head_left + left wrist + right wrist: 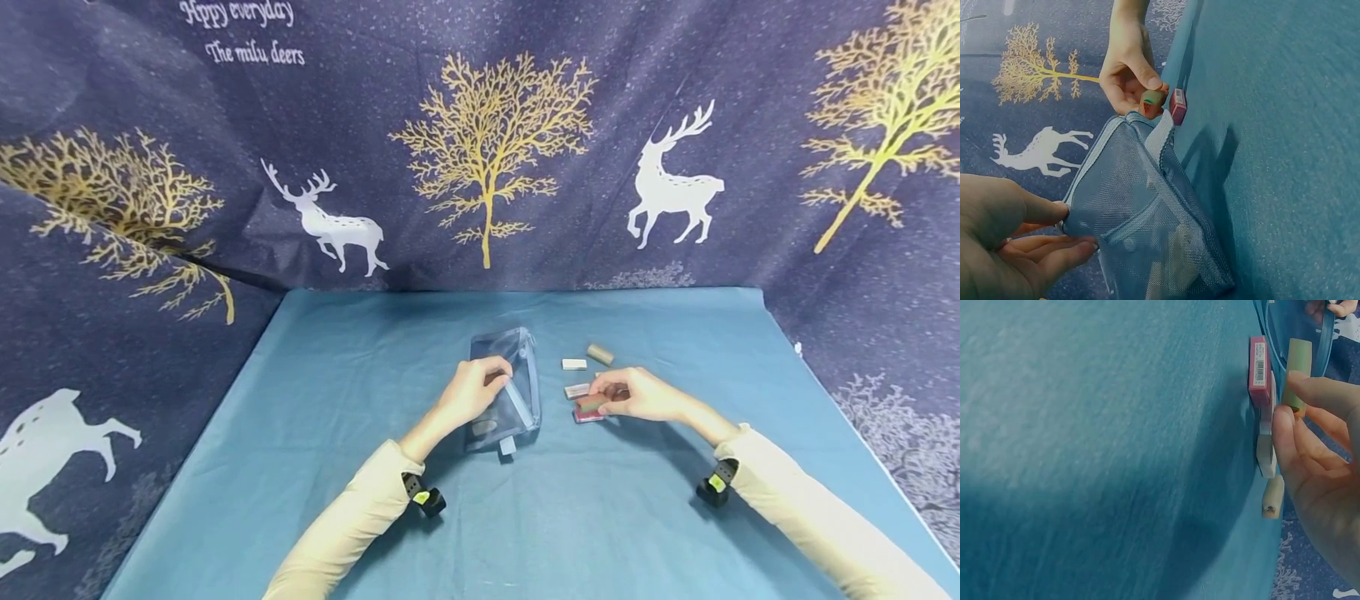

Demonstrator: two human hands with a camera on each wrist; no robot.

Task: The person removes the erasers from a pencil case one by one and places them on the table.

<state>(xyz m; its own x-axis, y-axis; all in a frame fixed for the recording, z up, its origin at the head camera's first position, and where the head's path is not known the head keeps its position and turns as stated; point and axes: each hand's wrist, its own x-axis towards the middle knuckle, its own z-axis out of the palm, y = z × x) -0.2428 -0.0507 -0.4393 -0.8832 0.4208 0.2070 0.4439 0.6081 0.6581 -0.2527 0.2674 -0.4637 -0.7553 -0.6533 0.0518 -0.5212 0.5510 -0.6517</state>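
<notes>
A blue mesh zip pouch point(487, 343) lies at the middle of the table, and my left hand point(467, 392) pinches its edge. Through the mesh in the left wrist view shows a pale object point(1182, 257), its kind unclear. To the right of the pouch my right hand point(639, 396) holds a small green and orange block point(1299, 357) between thumb and fingers. Just under it sits a pinkish-red box-shaped piece point(1260, 370) with a barcode label. Close by lie a white block point(574, 364), a second white block point(577, 391) and an olive, roll-shaped piece point(600, 355).
A teal cloth point(330, 500) covers the table. Behind it and at the sides hangs a dark blue curtain point(525, 225) printed with deer and trees. A light tag point(507, 446) sticks out from the pouch's near edge.
</notes>
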